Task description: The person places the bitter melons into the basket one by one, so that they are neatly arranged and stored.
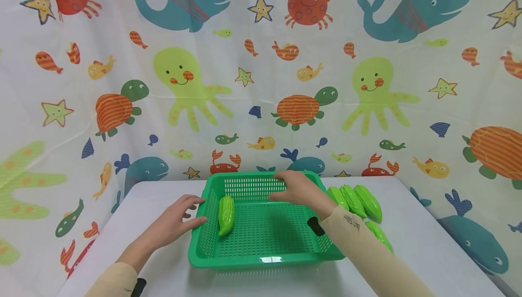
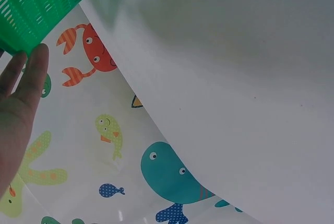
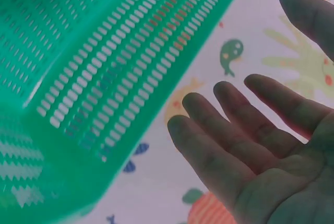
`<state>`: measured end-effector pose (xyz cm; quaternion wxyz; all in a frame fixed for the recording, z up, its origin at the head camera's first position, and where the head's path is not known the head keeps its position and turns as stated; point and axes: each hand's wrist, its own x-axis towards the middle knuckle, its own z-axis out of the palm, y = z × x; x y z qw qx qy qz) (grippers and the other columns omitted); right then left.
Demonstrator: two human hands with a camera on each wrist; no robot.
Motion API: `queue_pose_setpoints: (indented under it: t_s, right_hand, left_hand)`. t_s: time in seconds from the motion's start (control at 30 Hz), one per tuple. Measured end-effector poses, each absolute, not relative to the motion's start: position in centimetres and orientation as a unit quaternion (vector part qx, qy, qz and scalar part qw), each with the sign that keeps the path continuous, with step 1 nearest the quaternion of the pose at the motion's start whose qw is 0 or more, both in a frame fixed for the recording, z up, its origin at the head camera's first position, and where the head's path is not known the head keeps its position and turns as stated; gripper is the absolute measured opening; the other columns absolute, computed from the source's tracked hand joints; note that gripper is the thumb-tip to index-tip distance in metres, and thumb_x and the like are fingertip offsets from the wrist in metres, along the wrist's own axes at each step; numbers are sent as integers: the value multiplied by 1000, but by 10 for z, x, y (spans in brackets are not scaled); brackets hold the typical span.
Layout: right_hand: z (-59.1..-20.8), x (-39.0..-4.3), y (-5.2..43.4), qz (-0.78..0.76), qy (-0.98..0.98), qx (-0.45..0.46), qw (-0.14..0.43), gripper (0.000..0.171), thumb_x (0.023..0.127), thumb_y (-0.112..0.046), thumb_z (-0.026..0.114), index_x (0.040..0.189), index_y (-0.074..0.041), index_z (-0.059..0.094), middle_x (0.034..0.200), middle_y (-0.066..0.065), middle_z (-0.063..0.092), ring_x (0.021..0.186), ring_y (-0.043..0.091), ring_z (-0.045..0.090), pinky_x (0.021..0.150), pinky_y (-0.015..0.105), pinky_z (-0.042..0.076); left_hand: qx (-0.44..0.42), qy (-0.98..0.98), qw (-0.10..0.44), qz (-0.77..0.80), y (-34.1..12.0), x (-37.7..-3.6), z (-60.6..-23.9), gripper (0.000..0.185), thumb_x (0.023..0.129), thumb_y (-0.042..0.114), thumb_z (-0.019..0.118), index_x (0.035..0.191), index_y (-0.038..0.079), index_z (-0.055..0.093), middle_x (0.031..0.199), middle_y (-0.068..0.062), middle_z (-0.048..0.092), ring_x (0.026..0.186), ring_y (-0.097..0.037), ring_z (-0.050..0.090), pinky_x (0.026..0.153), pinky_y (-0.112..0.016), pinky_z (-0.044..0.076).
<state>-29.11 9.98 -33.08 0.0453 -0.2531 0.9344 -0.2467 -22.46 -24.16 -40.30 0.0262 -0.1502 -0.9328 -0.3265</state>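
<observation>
Your left hand point(image 1: 173, 222) rests at the left rim of the green perforated plastic basket point(image 1: 261, 258), fingers straight and loosely spread, the thumb tip touching the rim near the front-left corner. In the left wrist view the same hand point(image 2: 18, 109) lies flat with a fingertip against the basket's latticed outer wall point(image 2: 36, 4).

Your right hand point(image 1: 299, 189) hovers over the back right part of the basket, palm down, fingers extended and slightly apart, holding nothing. The right wrist view confirms it: the fingers point(image 3: 229, 145) are spread and relaxed, clear of the basket's slotted wall point(image 3: 120, 67) beside them.

Inside the basket, one light green ridged plastic gourd point(image 1: 226, 215) lies on the mesh floor close against the left wall, its long axis running front to back. It sits just inside the rim that your left hand touches.

To the right of the basket, on the white table point(image 1: 428, 242), a cluster of similar green plastic vegetables point(image 1: 360, 202) lies side by side, partly hidden behind your right forearm in its beige sleeve point(image 1: 367, 251). A sea-creature patterned curtain point(image 1: 261, 84) hangs behind the table.
</observation>
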Motion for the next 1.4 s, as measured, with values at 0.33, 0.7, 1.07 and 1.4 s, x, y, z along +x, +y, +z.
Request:
queue_pose_setpoints:
  t_s: [0.33, 0.7, 1.07, 1.4]
  right_hand:
    - [-328, -268, 156, -226, 947, -227, -30, 62, 86, -31, 76, 135, -1, 55, 134, 18, 56, 125, 39, 50, 101, 57, 44]
    - [-328, -247, 218, -255, 946, -189, -60, 67, 87, -32, 75, 139, 0, 49, 137, 21, 53, 119, 43, 53, 93, 61, 48]
    - [-342, -236, 260, -231, 961, -146, -41, 74, 85, -35, 76, 137, 9, 47, 135, 30, 50, 117, 49, 51, 91, 65, 46]
    - [-365, -229, 290, -213, 971, -108, 8, 75, 84, -37, 76, 134, 10, 48, 131, 34, 50, 115, 52, 51, 89, 65, 47]
  left_hand:
    - [-153, -933, 27, -324, -242, -225, -404, 60, 89, 44, 69, 133, 6, 54, 131, -14, 52, 113, -34, 57, 86, -43, 57]
    - [-154, -936, 36, -316, -244, -225, -406, 58, 90, 42, 69, 132, 6, 55, 131, -15, 53, 113, -35, 57, 85, -40, 58]
    - [-161, -935, 46, -312, -245, -226, -405, 59, 90, 43, 68, 133, 5, 54, 131, -15, 53, 113, -36, 58, 85, -39, 58]
    - [-170, -932, 44, -318, -242, -227, -405, 59, 90, 42, 69, 132, 4, 54, 131, -16, 53, 111, -35, 58, 84, -40, 58]
